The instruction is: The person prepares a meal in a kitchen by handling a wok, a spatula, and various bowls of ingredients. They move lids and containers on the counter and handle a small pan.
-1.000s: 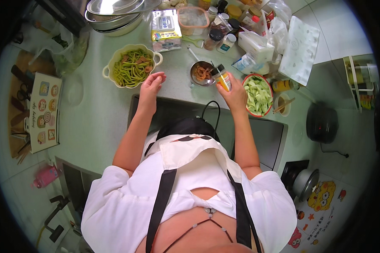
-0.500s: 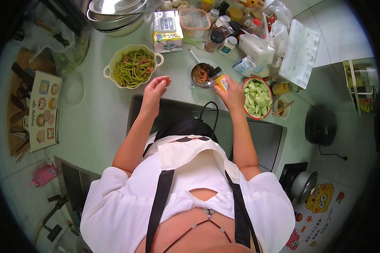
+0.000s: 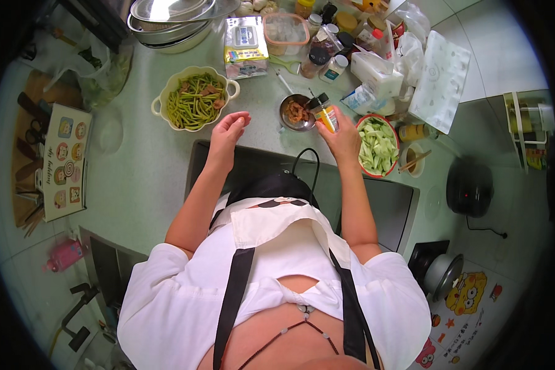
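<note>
My right hand grips a small seasoning jar with a yellow-orange label and a black top. The jar leans, its black top at the right rim of a small metal bowl with a handle, which holds reddish-brown meat pieces. My left hand hovers above the counter's front edge, fingers curled in against the thumb, with nothing visible in them. A cream two-handled bowl of cooked green stalks with meat stands to its upper left. Right beside my right hand is a red-rimmed bowl of sliced pale green vegetable.
Behind stand a wipes pack, a clear plastic box, a green-handled tool and several spice jars. To the right are a small bowl with chopsticks and a lying bottle. A knife block stands at left.
My right hand has shifted slightly right with the jar, whose black top now sits nearer the metal bowl's edge. The left hand's fingers have curled in a little more.
</note>
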{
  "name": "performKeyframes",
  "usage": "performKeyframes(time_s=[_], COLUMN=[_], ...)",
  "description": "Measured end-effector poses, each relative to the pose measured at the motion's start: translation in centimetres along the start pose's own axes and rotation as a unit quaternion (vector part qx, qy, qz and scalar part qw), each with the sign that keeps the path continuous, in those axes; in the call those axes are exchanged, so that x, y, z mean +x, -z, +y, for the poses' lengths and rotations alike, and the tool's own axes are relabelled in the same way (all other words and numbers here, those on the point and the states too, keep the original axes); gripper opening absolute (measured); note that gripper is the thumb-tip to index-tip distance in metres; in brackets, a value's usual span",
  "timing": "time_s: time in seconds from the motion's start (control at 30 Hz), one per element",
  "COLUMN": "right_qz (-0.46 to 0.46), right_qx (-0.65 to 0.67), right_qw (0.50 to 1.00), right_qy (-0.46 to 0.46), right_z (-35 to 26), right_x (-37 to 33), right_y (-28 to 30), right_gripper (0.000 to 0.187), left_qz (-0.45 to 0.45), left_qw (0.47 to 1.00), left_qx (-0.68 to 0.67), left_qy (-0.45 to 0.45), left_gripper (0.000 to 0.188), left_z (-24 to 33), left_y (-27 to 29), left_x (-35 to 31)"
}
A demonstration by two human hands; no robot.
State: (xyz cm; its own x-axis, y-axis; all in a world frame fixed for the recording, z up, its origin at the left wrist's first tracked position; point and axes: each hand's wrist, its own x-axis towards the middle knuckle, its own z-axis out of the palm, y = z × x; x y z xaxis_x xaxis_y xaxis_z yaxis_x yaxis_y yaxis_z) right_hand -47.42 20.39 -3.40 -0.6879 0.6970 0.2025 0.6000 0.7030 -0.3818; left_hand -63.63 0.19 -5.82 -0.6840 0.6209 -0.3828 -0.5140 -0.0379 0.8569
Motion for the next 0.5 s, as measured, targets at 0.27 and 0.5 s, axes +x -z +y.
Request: performKeyframes(time_s=[0.27,0.5], right_qz=[-0.039,0.002], right_qx=[-0.012,0.017], right_qw=[0.999,1.000], right_qy=[-0.011,-0.021], right_z=[0.9,0.8], right_x=[0.1,0.4], right_y=[-1.5,-0.7], right_gripper=[0.054,0.053], left_qz=[0.000,0.006], left_qw=[1.000,1.000], left_qx=[0.003,0.008], left_qy=[-0.012,-0.005], left_gripper=[0.021,0.021], left_z=[0.2,0.3], left_y=[-0.3,-0.1], left_x=[0.2,-0.2])
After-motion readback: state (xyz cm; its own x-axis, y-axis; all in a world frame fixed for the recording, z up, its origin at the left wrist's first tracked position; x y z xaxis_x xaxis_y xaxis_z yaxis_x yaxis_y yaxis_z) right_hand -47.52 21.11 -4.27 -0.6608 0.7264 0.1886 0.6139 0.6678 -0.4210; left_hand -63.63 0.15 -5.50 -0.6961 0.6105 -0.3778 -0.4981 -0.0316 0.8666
